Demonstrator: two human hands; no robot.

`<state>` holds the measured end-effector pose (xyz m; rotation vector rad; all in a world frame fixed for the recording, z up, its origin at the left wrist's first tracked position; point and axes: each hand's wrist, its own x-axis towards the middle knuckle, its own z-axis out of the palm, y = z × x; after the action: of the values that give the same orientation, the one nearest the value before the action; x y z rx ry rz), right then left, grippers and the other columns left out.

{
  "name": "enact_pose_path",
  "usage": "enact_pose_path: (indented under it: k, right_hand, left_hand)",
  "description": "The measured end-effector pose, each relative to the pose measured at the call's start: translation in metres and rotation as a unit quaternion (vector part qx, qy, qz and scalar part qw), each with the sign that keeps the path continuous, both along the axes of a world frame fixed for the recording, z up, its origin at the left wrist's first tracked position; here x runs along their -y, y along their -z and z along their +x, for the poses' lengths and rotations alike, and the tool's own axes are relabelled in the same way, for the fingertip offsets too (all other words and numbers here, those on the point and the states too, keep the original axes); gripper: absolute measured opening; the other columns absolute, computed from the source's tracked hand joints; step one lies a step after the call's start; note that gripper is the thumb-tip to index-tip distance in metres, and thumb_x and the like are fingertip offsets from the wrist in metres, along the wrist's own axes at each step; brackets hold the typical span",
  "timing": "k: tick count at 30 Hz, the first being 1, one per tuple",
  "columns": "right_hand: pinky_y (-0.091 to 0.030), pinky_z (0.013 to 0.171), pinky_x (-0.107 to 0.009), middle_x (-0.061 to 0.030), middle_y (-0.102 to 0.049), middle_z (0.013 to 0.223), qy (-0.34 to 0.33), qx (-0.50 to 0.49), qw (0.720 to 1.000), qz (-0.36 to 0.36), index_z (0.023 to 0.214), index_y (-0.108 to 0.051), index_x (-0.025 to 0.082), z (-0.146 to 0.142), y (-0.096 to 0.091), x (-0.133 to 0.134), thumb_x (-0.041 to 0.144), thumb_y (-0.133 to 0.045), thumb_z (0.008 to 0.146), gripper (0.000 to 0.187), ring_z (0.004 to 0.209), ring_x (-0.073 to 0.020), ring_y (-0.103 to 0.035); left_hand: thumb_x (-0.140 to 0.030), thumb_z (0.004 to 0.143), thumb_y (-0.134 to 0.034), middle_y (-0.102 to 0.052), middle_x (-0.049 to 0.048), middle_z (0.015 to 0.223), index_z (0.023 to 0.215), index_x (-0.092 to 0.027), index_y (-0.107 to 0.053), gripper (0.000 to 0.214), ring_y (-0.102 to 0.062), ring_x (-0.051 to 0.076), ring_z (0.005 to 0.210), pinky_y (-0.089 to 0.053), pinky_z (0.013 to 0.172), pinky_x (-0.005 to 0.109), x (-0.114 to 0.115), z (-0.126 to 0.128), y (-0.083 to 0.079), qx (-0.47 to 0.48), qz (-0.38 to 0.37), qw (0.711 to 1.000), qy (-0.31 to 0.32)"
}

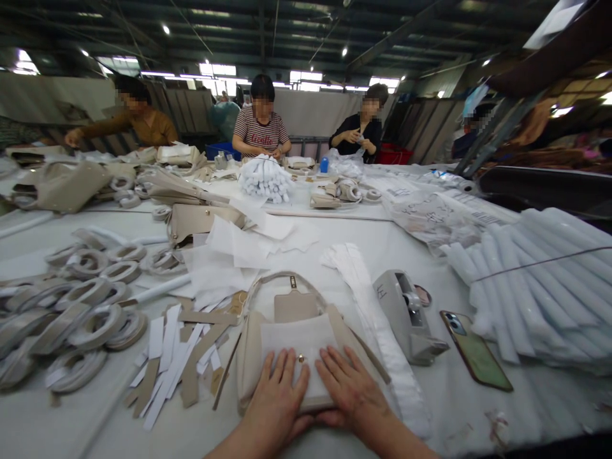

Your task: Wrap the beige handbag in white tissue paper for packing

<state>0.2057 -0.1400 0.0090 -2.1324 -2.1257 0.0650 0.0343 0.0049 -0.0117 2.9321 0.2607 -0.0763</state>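
In front of me a beige handbag (pixel 248 360) lies on the white-covered table, its strap looped away from me and its flap tab (pixel 295 306) folded back. Over the bag's front lies a sheet of white paper (pixel 296 333), with a small gold clasp (pixel 301 359) showing near its middle. My left hand (pixel 280 389) rests flat on the paper, left of the clasp, fingers stretched out. To the right of the clasp, my right hand (pixel 347 386) also presses flat with fingers spread. Neither hand grips anything.
Rolled beige straps (pixel 86 312) and paper and beige strips (pixel 176 357) lie to the left. A tape dispenser (pixel 408 315), a phone (pixel 475 350) and bundled white foam-like tubes (pixel 540 274) are at right. Several people sit across the table among more bags (pixel 205 220).
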Motion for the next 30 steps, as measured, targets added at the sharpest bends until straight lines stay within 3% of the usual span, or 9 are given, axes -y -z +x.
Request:
enact_pose_path:
  k: [5,11,16,19,21,24,26,30]
  right_hand:
    - [-0.027,0.110,-0.055,-0.0201,-0.049,0.136,0.018,-0.026,0.999,-0.011,0.131,-0.051,0.012,0.007,-0.005,0.000,0.056,-0.071,0.070,0.078,0.128,-0.0352,-0.042]
    - [-0.025,0.111,-0.055,-0.0197,-0.046,0.139,0.028,-0.038,0.998,-0.037,0.134,-0.049,0.013,0.001,-0.006,0.002,0.051,-0.073,0.068,0.080,0.129,-0.0361,-0.040]
    - [-0.027,0.109,-0.057,-0.0203,-0.046,0.139,0.034,-0.057,0.995,-0.073,0.134,-0.049,0.012,-0.004,-0.023,-0.002,0.046,-0.075,0.064,0.081,0.129,-0.0380,-0.041]
    - [-0.029,0.109,-0.054,-0.0170,-0.056,0.130,0.060,-0.110,0.991,-0.042,0.128,-0.055,0.016,-0.007,-0.035,-0.011,0.048,-0.068,0.072,0.066,0.123,-0.0345,-0.049]
    - [-0.037,0.104,-0.048,-0.0143,-0.062,0.123,0.110,-0.182,0.977,0.004,0.125,-0.057,0.017,-0.002,-0.041,-0.026,0.043,-0.057,0.082,0.051,0.114,-0.0290,-0.057]
    - [-0.049,0.086,-0.035,-0.0112,-0.068,0.109,0.214,-0.313,0.924,0.059,0.119,-0.060,0.017,0.023,-0.042,-0.068,0.036,-0.046,0.087,0.039,0.094,-0.0225,-0.065]
    - [-0.050,0.073,-0.030,-0.0073,-0.071,0.087,0.258,-0.348,0.899,0.059,0.103,-0.065,0.016,0.046,-0.038,-0.104,0.031,-0.045,0.086,0.031,0.079,-0.0203,-0.065]
    - [-0.040,0.056,-0.024,-0.0014,-0.059,0.059,0.277,-0.352,0.892,0.051,0.075,-0.062,0.015,0.081,-0.030,-0.169,0.026,-0.047,0.081,0.019,0.056,-0.0152,-0.054]
  left_hand:
    - [-0.064,0.082,-0.052,-0.021,0.0250,0.150,0.147,-0.021,-0.022,0.084,-0.020,0.040,0.139,-0.020,0.109,0.061,-0.003,0.008,0.003,-0.006,-0.028,0.999,0.022]
    - [-0.061,0.083,-0.053,-0.015,0.0238,0.152,0.148,-0.022,-0.016,0.085,-0.014,0.040,0.140,-0.019,0.109,0.061,-0.002,0.004,-0.001,-0.009,-0.040,0.999,0.026]
    - [-0.054,0.078,-0.062,-0.016,0.0194,0.153,0.149,-0.021,-0.012,0.094,-0.016,0.040,0.139,-0.020,0.109,0.062,-0.003,0.007,-0.006,-0.029,-0.037,0.999,0.016]
    - [-0.059,0.078,-0.060,-0.015,0.0152,0.154,0.150,-0.024,-0.005,0.097,-0.017,0.039,0.139,-0.021,0.110,0.060,-0.006,0.007,0.000,-0.003,-0.048,0.999,0.022]
    - [-0.064,0.076,-0.060,-0.014,0.0135,0.155,0.150,-0.024,-0.002,0.101,-0.016,0.039,0.140,-0.021,0.110,0.059,-0.008,0.007,0.006,0.007,-0.054,0.998,0.015]
    - [-0.068,0.073,-0.060,-0.016,0.0120,0.155,0.150,-0.024,0.001,0.107,-0.018,0.038,0.140,-0.022,0.111,0.058,-0.008,0.008,0.011,0.011,-0.061,0.998,-0.002]
    - [-0.067,0.076,-0.057,-0.018,0.0116,0.154,0.150,-0.024,0.000,0.103,-0.022,0.037,0.139,-0.025,0.110,0.057,-0.009,0.010,0.013,0.009,-0.063,0.998,-0.002]
    - [-0.056,0.087,-0.049,-0.024,0.0105,0.152,0.150,-0.027,-0.008,0.079,-0.031,0.037,0.135,-0.032,0.106,0.057,-0.012,0.013,0.015,0.008,-0.050,0.999,0.010]
